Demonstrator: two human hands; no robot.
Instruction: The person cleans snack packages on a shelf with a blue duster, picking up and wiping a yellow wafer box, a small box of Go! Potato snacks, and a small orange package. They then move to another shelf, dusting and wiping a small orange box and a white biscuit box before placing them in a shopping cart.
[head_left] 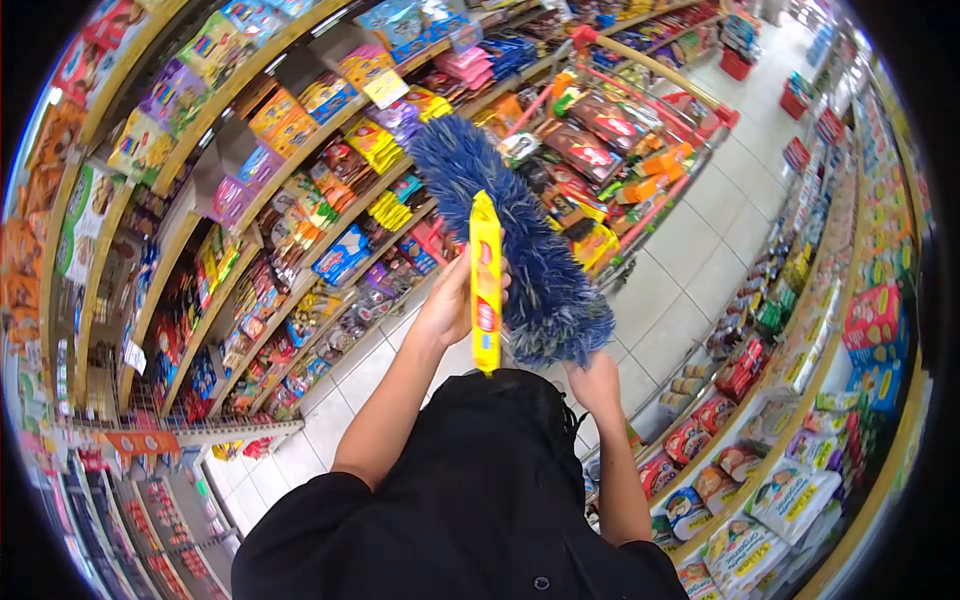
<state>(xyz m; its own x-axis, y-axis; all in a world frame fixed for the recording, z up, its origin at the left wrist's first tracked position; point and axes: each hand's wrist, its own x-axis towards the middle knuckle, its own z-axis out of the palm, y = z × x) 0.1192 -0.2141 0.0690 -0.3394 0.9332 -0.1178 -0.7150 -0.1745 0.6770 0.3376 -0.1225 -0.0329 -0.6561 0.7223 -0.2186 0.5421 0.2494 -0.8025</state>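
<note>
My left hand (453, 300) is closed around a long yellow packet with red print, likely biscuits (486, 285), held upright in front of my body. Behind the packet stretches a fluffy blue and grey duster (545, 240), slanting from upper left to lower right. At its lower right end, my right hand (596, 382) is closed at the base of the duster; the handle itself is hidden. Just beyond the duster stands a shopping cart with a red and yellow handle (655, 65), filled with several snack packets (590, 150).
Curved-looking shelves (300, 225) of packaged sweets and biscuits line the left side. On the right, another shelf (760, 450) carries bags, jars and packets. A tiled aisle floor (690, 265) runs between them, with red baskets (735, 65) farther off.
</note>
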